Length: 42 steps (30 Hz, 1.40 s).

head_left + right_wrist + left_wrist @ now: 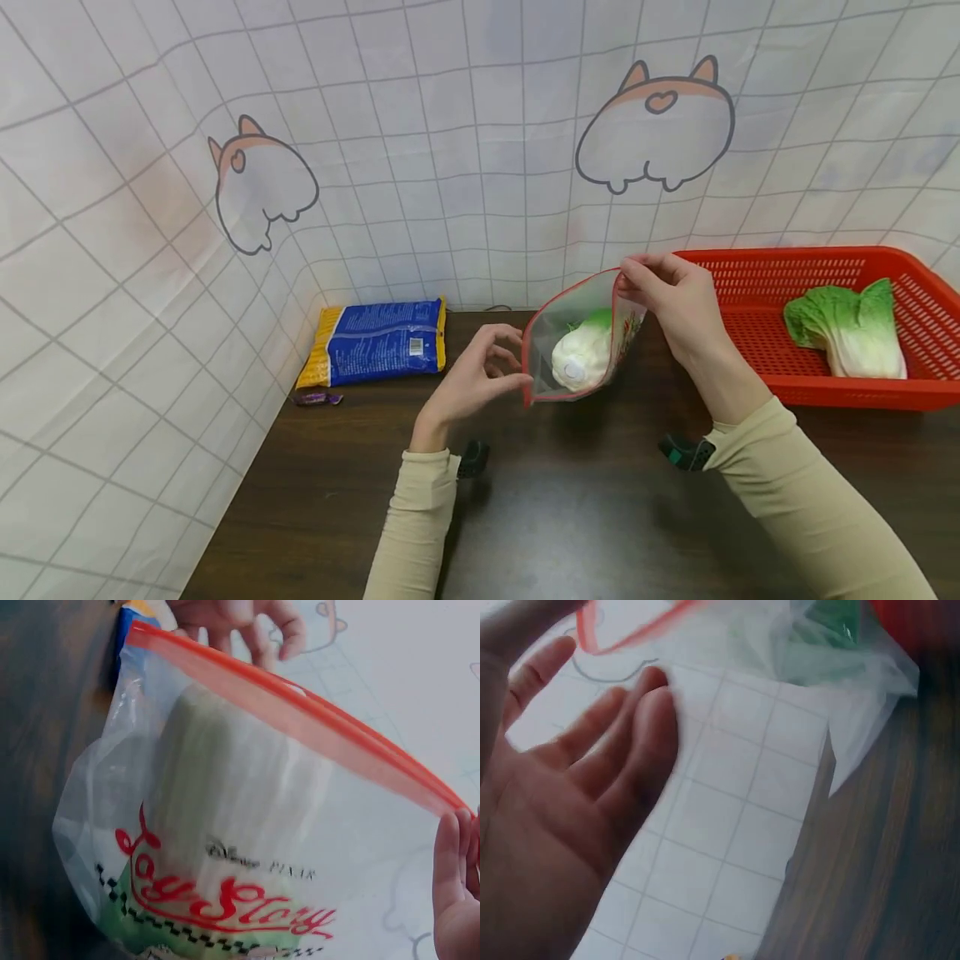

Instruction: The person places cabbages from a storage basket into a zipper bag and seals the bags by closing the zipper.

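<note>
Room: table (pixel 570 508) nearside of zip bag (pixel 542 354), red basket (pixel 825 390) right | napa cabbage (pixel 581 360) lengthwise inside, base toward mouth | right hand (pixel 686 312) pinches rim; left hand (pixel 478 371) loose-fingered at left edge

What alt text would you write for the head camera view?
A person's right hand grips a clear, red-rimmed bag with a cabbage inside; the left hand is open beside the opposite edge. On the dark table, a second cabbage sits in a red basket at right; a blue packet and small purple wrapper lie at left.
</note>
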Each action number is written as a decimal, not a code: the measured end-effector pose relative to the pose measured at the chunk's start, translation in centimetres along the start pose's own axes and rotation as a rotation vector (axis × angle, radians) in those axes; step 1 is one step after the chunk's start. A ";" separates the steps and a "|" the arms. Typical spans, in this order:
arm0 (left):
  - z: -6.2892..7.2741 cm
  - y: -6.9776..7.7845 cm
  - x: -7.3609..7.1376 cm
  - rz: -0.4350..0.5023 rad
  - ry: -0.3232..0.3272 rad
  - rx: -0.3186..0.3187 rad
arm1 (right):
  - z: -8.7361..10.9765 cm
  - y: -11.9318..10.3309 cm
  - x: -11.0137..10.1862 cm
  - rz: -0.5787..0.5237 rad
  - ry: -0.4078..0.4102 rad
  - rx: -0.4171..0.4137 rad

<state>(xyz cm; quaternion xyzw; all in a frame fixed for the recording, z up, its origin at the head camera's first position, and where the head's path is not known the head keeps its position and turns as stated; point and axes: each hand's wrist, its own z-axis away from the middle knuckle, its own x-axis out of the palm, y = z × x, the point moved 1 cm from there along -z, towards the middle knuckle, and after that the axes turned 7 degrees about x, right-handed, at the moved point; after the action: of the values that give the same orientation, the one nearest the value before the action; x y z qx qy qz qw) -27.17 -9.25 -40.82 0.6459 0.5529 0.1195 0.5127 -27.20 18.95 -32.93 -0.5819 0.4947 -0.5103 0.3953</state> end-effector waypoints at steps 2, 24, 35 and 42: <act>0.1 -0.2 0.3 0.011 -0.073 -0.046 | -0.3 -0.2 0.3 0.021 0.023 0.002; -2.4 3.4 -3.5 -0.203 0.427 0.095 | -1.5 -4.4 -3.4 0.390 -0.019 0.113; -3.9 7.6 -6.6 -0.461 0.122 0.006 | -1.1 -8.3 -4.7 0.869 -0.096 0.053; -3.9 8.1 -6.2 -0.509 0.246 -0.010 | -0.5 -9.0 -5.0 0.919 -0.082 0.017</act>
<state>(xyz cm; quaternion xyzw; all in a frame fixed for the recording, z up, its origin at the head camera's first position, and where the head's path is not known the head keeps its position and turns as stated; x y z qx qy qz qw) -27.42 -11.27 -30.10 0.4643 0.7548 0.0669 0.4585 -26.13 25.65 -25.18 -0.3188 0.6812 -0.2626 0.6045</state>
